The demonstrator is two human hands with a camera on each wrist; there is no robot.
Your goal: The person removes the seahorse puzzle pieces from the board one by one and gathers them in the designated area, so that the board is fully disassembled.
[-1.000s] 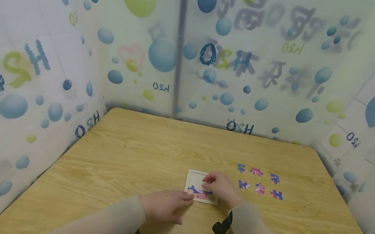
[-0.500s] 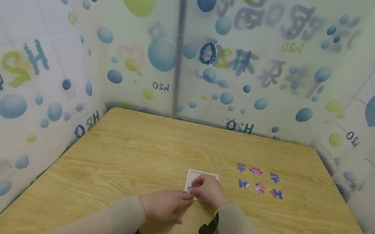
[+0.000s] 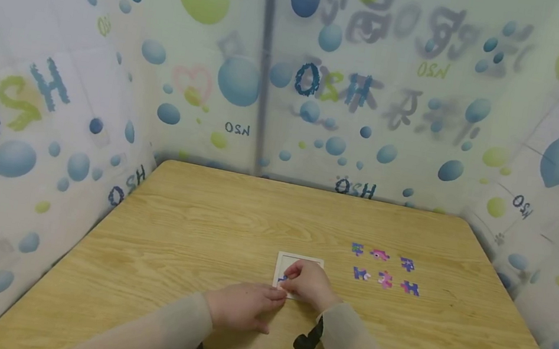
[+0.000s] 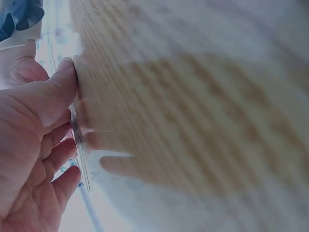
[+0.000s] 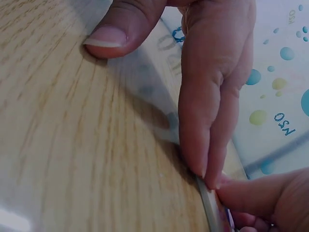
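A small pale puzzle tray (image 3: 277, 264) lies on the table, with blue and pink jigsaw pieces along its near side. My left hand (image 3: 239, 306) rests its straight fingertips on the tray's near left corner; in the right wrist view those fingers (image 5: 195, 125) press at the tray's edge, thumb spread apart. Over the tray's lower left, my right hand (image 3: 311, 283) has thumb and index fingertips bent about a blue jigsaw piece (image 3: 282, 279). In the right wrist view its thumb (image 5: 251, 193) reaches to the left fingertips. The right hand covers most of the tray's inside.
Right of the tray, several loose jigsaw pieces lie in two rows, among them a pink one (image 3: 379, 255) and a blue one (image 3: 410, 288). The wooden table (image 3: 210, 212) ends at patterned curtain walls (image 3: 198, 145). Both wrists wear black camera mounts (image 3: 306, 342).
My right hand has moved left and nearer from the tray's upper right to its lower left, and has stayed there since half a second ago. The left hand keeps its place.
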